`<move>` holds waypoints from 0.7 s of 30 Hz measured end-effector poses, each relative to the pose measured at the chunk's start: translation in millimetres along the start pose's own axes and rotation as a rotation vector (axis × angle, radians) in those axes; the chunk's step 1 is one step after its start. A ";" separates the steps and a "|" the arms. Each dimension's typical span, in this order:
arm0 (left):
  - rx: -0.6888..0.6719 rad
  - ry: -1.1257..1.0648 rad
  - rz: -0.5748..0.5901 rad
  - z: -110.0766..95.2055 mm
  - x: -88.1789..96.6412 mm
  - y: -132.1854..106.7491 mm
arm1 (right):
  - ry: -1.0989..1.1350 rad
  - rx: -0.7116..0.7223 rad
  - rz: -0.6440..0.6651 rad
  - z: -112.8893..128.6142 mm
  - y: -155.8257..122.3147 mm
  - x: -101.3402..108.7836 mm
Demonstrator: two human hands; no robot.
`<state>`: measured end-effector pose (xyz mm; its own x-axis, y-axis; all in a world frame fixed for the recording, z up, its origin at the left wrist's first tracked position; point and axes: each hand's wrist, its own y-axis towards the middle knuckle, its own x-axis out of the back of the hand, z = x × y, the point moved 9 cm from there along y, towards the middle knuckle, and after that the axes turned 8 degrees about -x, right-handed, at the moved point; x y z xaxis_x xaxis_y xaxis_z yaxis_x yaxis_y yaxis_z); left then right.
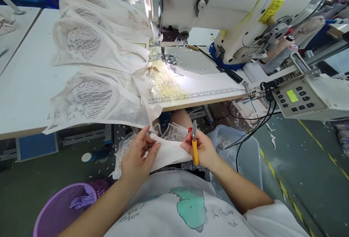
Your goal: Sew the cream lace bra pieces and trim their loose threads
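Observation:
Over my lap I hold a white lace bra piece [168, 154], its smooth edge stretched between both hands. My left hand [139, 153] pinches that edge between thumb and fingers. At the other end, the fingertips of my right hand [201, 149] grip the fabric, while small orange-handled scissors [195, 146] are tucked in the same hand with the metal blades pointing up. Part of the lace hangs behind and below my left hand. Just beyond, a row of similar white lace bra pieces [89, 97] lies on the table, the nearest drooping over its front edge.
A JUKI sewing machine [191, 7] stands ahead, with a ruler strip [196, 95] along the table edge. To the right are a control box [300, 97], hanging black cables [268, 115] and a clear plastic bin [253, 149]. A purple basket [54, 208] stands at lower left.

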<state>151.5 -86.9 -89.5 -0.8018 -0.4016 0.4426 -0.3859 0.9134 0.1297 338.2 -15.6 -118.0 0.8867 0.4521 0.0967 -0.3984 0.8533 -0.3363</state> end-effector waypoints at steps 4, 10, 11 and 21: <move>0.033 -0.048 0.025 -2.0 -1.3 1.5 | 0.012 0.043 -0.023 0.2 -0.5 2.1; 0.005 -0.274 0.136 -0.6 -9.8 6.1 | 0.019 0.076 0.006 8.2 -1.4 -3.6; -0.043 -0.245 0.162 -3.1 -8.6 8.7 | 0.006 0.075 0.013 11.0 -1.1 -4.6; -1.029 0.342 0.497 -111.1 -34.3 9.3 | -0.079 0.127 0.179 53.0 2.0 -12.6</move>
<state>226.0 -57.2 -4.9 -0.5364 -0.0931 0.8388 0.6047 0.6509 0.4589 313.8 -5.8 -70.2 0.7802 0.6136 0.1213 -0.5781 0.7815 -0.2345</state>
